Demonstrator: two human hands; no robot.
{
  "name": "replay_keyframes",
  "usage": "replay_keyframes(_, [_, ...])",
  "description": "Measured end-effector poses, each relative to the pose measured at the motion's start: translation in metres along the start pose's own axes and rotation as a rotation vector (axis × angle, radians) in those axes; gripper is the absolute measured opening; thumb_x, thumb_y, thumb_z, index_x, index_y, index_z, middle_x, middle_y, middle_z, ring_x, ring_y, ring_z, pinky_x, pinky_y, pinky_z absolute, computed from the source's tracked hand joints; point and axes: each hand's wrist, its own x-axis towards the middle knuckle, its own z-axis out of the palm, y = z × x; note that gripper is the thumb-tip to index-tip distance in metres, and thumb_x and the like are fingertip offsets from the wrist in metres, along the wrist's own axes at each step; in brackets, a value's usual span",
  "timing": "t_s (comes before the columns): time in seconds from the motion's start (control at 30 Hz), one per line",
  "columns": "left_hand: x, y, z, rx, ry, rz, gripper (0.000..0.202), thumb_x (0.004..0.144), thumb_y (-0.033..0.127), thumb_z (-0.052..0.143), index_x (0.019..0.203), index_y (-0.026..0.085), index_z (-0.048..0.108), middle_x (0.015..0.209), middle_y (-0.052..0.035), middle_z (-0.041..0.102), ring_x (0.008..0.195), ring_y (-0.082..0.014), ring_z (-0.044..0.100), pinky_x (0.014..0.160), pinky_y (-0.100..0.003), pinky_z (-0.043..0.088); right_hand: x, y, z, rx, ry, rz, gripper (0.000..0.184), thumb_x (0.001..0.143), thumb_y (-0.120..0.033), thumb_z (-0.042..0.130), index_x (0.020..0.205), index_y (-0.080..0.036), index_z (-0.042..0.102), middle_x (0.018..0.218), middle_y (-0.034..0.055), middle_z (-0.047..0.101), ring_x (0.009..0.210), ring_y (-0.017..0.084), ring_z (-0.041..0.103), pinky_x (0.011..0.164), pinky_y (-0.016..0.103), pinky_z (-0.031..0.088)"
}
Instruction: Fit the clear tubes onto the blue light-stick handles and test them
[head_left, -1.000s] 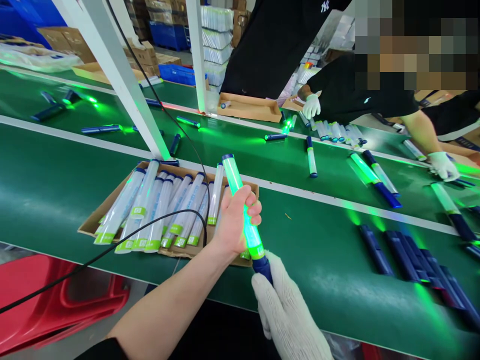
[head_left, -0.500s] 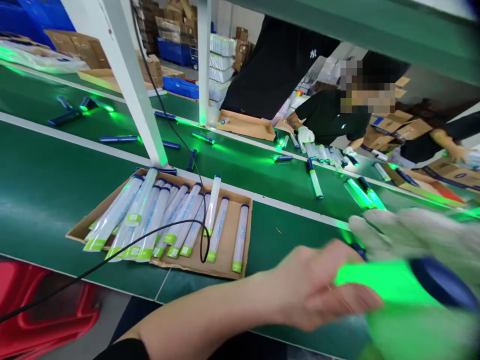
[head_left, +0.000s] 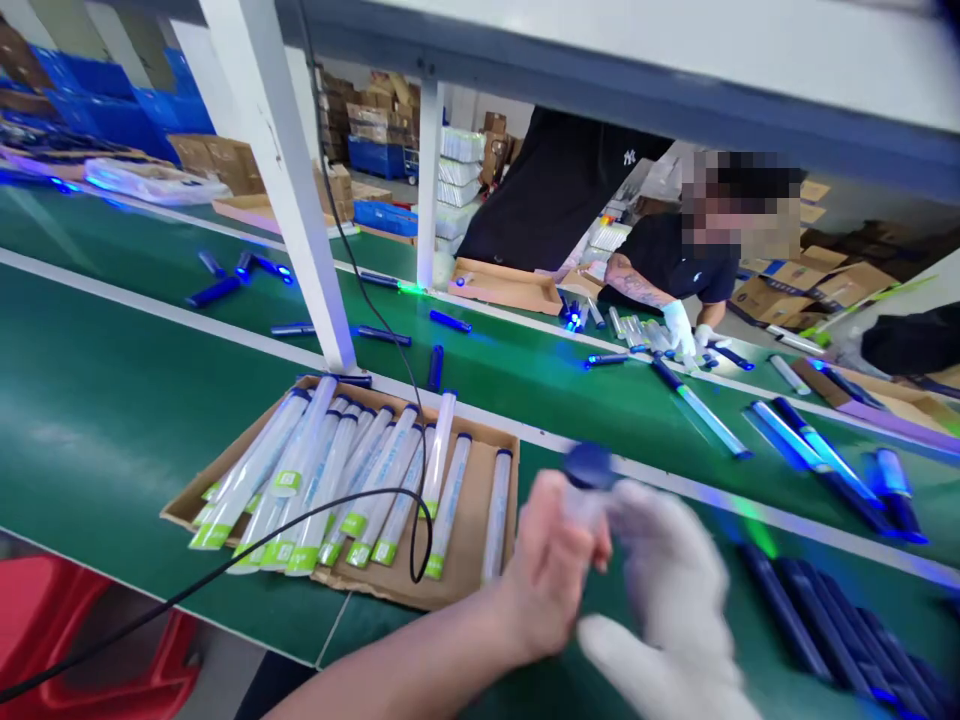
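Observation:
My bare left hand [head_left: 551, 565] is closed around a light stick [head_left: 586, 505], a clear tube with a dark blue round end pointing up and away. Its lower part is hidden behind my fingers. Close on the right is my right hand [head_left: 667, 590] in a white glove, blurred, with thumb and fingers apart. Its fingertips reach beside the tube's upper end; whether they touch it I cannot tell. Left of my hands a shallow cardboard tray [head_left: 472, 590] holds several clear tubes [head_left: 450, 500] with blue caps and green labelled ends.
Several dark blue stick handles [head_left: 832, 620] lie at the right. Blue-lit sticks [head_left: 709, 415] are scattered on the green belt [head_left: 510, 370]. A black cable [head_left: 300, 535] hangs across the tray. A white post [head_left: 281, 170] stands at left. Across the belt a co-worker's gloved hand [head_left: 679, 330] handles sticks.
The stick in my left hand has gone from glowing green to pale and stands more upright. Both hands are further left in view. Most lights on the belt turned from green to blue.

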Motion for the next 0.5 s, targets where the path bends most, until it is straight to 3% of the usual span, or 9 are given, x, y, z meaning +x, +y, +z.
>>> replay_keyframes(0.07, [0.014,-0.006,-0.022,0.123,0.134,-0.052,0.055,0.108,0.07,0.027,0.122,0.025,0.054,0.111,-0.0104,0.062,0.098,-0.0234,0.064,0.09,-0.036,0.053,0.029,0.001,0.005,-0.191,-0.049,0.027,0.052,0.095,-0.059,0.068,0.139,-0.033,0.058,0.128,0.0097,0.07,0.121,0.038,0.066,0.104,0.058,0.055])
replay_keyframes(0.1, [0.021,-0.009,-0.035,0.292,0.131,-0.091,0.048,0.11,0.063,0.034,0.133,0.024,0.049,0.126,-0.0141,0.059,0.114,-0.0264,0.062,0.099,-0.039,0.052,0.053,0.003,0.006,-0.272,-0.059,0.046,0.043,0.102,-0.057,0.058,0.134,-0.029,0.061,0.116,0.0083,0.072,0.107,0.033,0.07,0.097,0.052,0.058])
replay_keyframes(0.17, [0.027,-0.014,-0.059,0.772,0.019,-0.235,0.046,0.108,0.04,0.049,0.148,0.018,0.042,0.143,-0.0208,0.053,0.134,-0.0336,0.055,0.111,-0.048,0.046,0.116,0.009,0.001,-0.365,-0.013,0.09,0.043,0.108,-0.051,0.047,0.138,-0.022,0.057,0.098,0.0048,0.07,0.088,0.027,0.068,0.085,0.044,0.059])
replay_keyframes(0.23, [0.024,-0.017,-0.074,1.168,-0.117,-0.429,0.048,0.101,0.019,0.051,0.147,0.01,0.046,0.136,-0.0254,0.058,0.13,-0.0405,0.059,0.107,-0.054,0.048,0.186,0.012,-0.012,-0.501,0.063,0.177,0.042,0.108,-0.038,0.055,0.146,-0.019,0.053,0.099,0.0047,0.07,0.087,0.025,0.068,0.088,0.044,0.058])
replay_keyframes(0.33, [0.013,-0.017,-0.077,1.318,-0.209,-0.568,0.059,0.09,0.009,0.056,0.148,0.008,0.05,0.125,-0.0249,0.065,0.115,-0.0423,0.068,0.094,-0.052,0.055,0.268,0.008,-0.02,-0.671,0.136,0.3,0.035,0.104,-0.034,0.069,0.134,-0.017,0.063,0.123,0.0098,0.069,0.109,0.027,0.068,0.101,0.051,0.055])
replay_keyframes(0.4, [0.009,-0.016,-0.072,1.329,-0.227,-0.584,0.072,0.082,0.008,0.063,0.153,0.01,0.048,0.129,-0.0244,0.065,0.117,-0.043,0.068,0.093,-0.051,0.057,0.299,0.001,-0.001,-0.721,0.151,0.296,0.037,0.103,-0.035,0.073,0.135,-0.018,0.065,0.14,0.0122,0.063,0.125,0.032,0.063,0.109,0.057,0.051])
replay_keyframes(0.5, [0.005,-0.017,-0.072,1.341,-0.182,-0.591,0.071,0.078,0.007,0.063,0.148,0.008,0.052,0.129,-0.0257,0.064,0.121,-0.0446,0.065,0.098,-0.054,0.054,0.321,-0.012,0.064,-0.681,0.063,0.174,0.042,0.104,-0.037,0.072,0.141,-0.02,0.063,0.151,0.0128,0.058,0.136,0.034,0.057,0.114,0.059,0.048])
